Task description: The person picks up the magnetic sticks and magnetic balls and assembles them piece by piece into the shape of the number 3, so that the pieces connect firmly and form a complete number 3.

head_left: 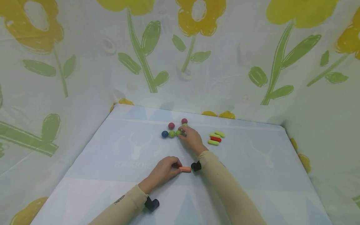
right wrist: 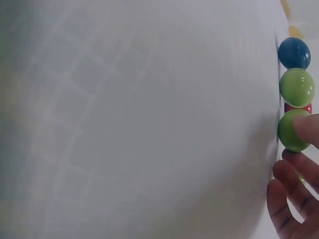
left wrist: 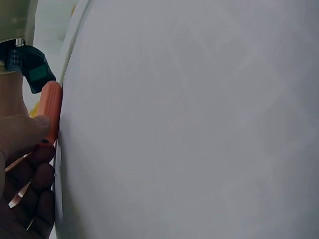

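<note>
My left hand (head_left: pixel 165 168) holds a long orange ribbed bead (head_left: pixel 186 169) by one end, low on the table; the left wrist view shows the thumb on its side and a dark hole in its end. Farther back, my right hand (head_left: pixel 192 139) pinches a green ball (right wrist: pixel 287 131) between thumb and forefinger, close over the tabletop. Left of that ball, a second green ball (head_left: pixel 172 134) and a dark blue ball (head_left: pixel 164 134) continue the row. Two dark pink balls, one left (head_left: pixel 171 126) and one right (head_left: pixel 184 121), lie behind. Another green ball (head_left: pixel 185 124) is partly hidden by my right fingers.
To the right of my right hand lies a group of long beads: a red one (head_left: pixel 215 139) among several yellow-green ones (head_left: pixel 213 142). The white table (head_left: pixel 253 175) ends at a flowered cloth (head_left: pixel 219 78) behind. Black wrist cameras (head_left: pixel 152 204) stick out from both sleeves.
</note>
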`<state>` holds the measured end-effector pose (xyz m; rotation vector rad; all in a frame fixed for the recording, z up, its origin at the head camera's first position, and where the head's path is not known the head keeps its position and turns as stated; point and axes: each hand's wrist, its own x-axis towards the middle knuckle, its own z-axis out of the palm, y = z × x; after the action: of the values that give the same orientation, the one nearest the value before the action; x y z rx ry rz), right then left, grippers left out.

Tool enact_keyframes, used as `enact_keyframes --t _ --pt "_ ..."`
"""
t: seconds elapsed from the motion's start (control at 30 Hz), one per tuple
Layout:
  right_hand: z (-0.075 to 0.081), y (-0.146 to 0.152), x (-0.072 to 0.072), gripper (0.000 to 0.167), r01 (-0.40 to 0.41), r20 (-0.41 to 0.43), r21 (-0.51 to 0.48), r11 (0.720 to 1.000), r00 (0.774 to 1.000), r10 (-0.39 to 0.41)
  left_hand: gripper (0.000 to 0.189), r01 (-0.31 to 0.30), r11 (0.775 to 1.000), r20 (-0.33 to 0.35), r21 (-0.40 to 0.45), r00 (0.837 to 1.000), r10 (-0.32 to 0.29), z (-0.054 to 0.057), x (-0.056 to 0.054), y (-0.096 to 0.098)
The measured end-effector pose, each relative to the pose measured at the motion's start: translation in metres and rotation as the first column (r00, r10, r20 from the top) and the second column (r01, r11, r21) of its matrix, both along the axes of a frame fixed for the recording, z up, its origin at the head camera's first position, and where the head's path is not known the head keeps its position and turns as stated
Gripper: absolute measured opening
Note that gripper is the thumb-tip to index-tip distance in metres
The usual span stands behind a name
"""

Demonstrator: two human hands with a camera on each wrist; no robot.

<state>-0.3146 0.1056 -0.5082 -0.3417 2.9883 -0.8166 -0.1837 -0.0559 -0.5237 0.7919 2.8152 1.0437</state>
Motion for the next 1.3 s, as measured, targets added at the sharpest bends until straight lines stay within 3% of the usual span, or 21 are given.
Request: enact_keyframes --t 0.4,0.8,1.07,1.3 --pt "-0.002 0.017 0.007 0.031 0.001 0.086 -0.062 0.998 0.996 0.005 0.008 -0.010 1.000 0.013 0.011 1.000 0.010 0.000 0.001 -0.001" --pt "0.001 0.038 0.025 0.032 -0.039 0.106 -0.074 0.997 0.993 0.047 0.009 -0.013 1.000 0.042 -0.004 0.999 0.013 0.001 0.001 -0.001" --pt "0.005 0.049 0.037 0.030 -0.064 0.131 -0.075 0.995 0.989 0.074 0.010 -0.018 1.000 0.012 -0.006 1.000 0.018 0.001 0.001 -0.001" --pt "0.004 0.059 0.050 0.030 -0.072 0.142 -0.068 0.995 0.987 0.081 0.010 -0.010 1.000 0.030 -0.007 0.999 0.011 0.000 0.001 -0.001"
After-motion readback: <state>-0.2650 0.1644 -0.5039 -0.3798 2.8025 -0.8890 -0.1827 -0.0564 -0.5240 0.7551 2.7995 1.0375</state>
